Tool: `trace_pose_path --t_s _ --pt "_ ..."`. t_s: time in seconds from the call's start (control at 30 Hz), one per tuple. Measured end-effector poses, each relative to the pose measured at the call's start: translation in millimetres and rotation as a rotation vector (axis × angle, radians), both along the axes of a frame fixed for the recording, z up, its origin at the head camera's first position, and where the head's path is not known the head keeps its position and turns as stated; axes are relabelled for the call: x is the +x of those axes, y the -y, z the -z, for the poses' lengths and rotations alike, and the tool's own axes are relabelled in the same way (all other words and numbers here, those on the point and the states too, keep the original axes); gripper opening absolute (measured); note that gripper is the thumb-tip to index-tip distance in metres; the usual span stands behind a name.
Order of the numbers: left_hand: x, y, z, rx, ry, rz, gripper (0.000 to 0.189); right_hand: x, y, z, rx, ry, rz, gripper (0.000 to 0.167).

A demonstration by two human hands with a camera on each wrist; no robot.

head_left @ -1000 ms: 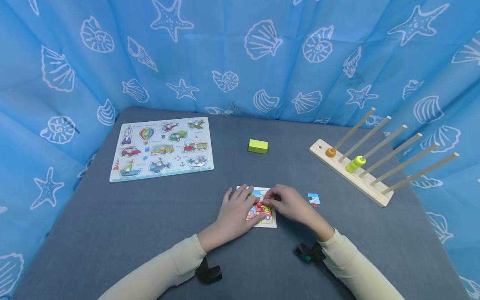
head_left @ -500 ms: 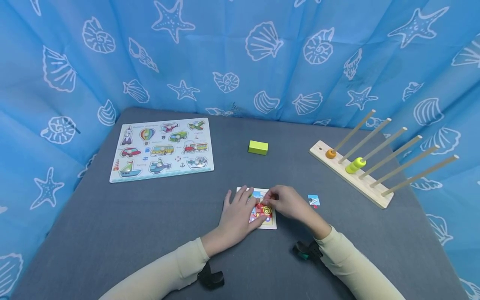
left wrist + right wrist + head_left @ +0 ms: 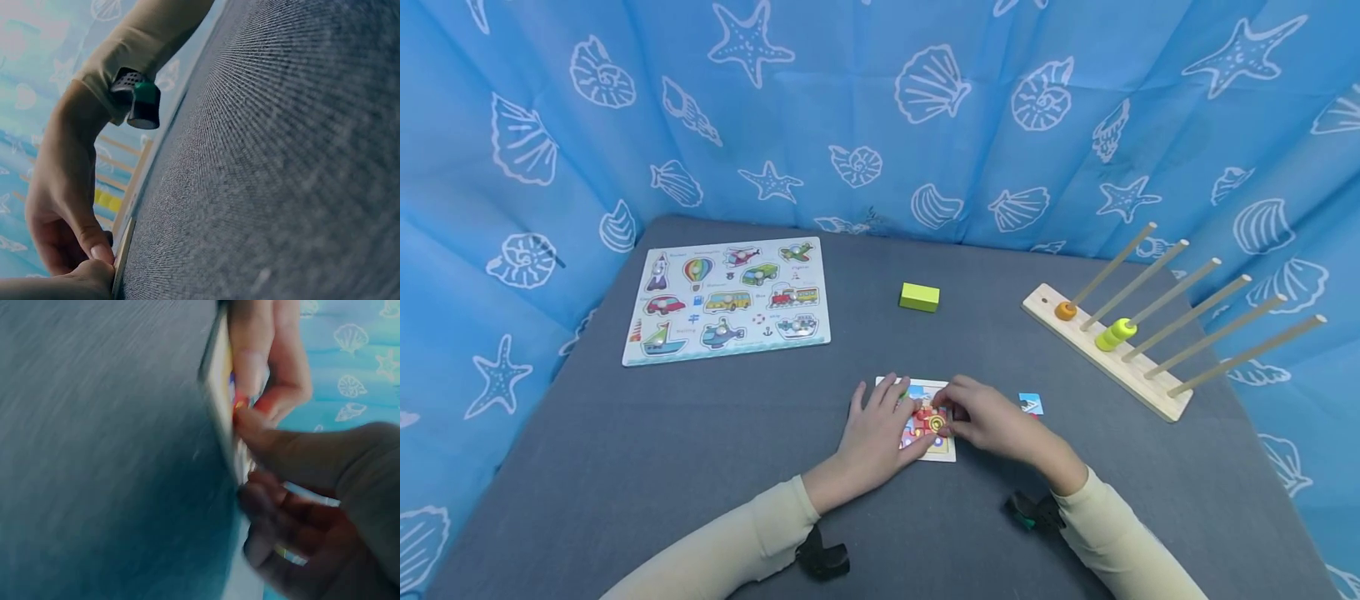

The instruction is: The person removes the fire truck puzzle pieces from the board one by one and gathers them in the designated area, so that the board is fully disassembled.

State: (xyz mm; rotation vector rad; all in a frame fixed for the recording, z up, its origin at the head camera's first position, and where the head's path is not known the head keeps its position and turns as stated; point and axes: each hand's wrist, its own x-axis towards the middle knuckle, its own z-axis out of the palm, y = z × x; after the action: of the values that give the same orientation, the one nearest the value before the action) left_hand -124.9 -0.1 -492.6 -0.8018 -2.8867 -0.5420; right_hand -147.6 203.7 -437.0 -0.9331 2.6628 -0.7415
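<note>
In the head view, a small jigsaw puzzle (image 3: 945, 455) with a pale border and colourful pieces lies on the grey table. My left hand (image 3: 874, 433) rests across its left part, fingers extended and thumb along the lower edge. From the right, my right hand (image 3: 992, 417) curls its thumb and index finger about a reddish puzzle piece (image 3: 933, 409) in the board's right part. The right wrist view shows the right thumb (image 3: 262, 434) on the puzzle surface, close to the left hand's fingers (image 3: 253, 369). A loose blue-and-white piece (image 3: 1030, 401) lies just beyond the right hand, partly covered.
A vehicle peg puzzle board (image 3: 730, 337) lies at the back left. Behind the jigsaw sits a lime-green block (image 3: 919, 297). A wooden rack (image 3: 1105, 358) with slanting rods and a few beads stands at the right. The blue shell-print curtain (image 3: 850, 100) borders the table.
My right hand has shifted slightly right and down along the puzzle, its thumb and index finger now wider apart. It partly covers the loose piece. The left hand stays on the board.
</note>
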Motion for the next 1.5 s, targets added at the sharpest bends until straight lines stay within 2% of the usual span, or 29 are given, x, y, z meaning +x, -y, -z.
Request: trace_pose_path --t_s 0.33,0.43,0.53,0.7,0.83,1.13,1.33,1.5 --pt "0.2 0.4 -2.4 0.003 0.019 -0.001 0.050 6.8 -5 2.3 0.058 -0.305 -0.148 0.024" --pt "0.1 0.3 -2.6 -0.003 0.021 -0.002 0.051 8.9 -6 3.1 0.070 -0.356 -0.163 0.023" --pt "0.4 0.2 -2.7 -0.004 0.008 -0.001 0.051 10.9 -8 2.5 0.064 -0.367 -0.155 0.024" --pt "0.9 0.0 -3.1 -0.003 -0.002 -0.002 0.051 15.5 -14 -1.7 0.034 -0.360 -0.103 0.025" --pt "0.8 0.1 -3.5 -0.008 0.018 -0.007 0.051 22.3 -27 -4.8 0.029 -0.366 -0.038 0.025" --pt "0.1 -1.4 -1.8 0.010 0.044 0.004 0.050 50.7 -72 1.1 0.016 -0.479 0.087 0.028" --pt "-0.2 -0.8 -0.2 0.011 0.027 0.008 0.050 68.5 -100 5.1 0.038 -0.494 0.186 0.032" --pt "-0.6 -0.4 -0.2 0.014 0.034 0.008 0.050 74.3 -112 6.9 0.072 -0.505 0.237 0.033"
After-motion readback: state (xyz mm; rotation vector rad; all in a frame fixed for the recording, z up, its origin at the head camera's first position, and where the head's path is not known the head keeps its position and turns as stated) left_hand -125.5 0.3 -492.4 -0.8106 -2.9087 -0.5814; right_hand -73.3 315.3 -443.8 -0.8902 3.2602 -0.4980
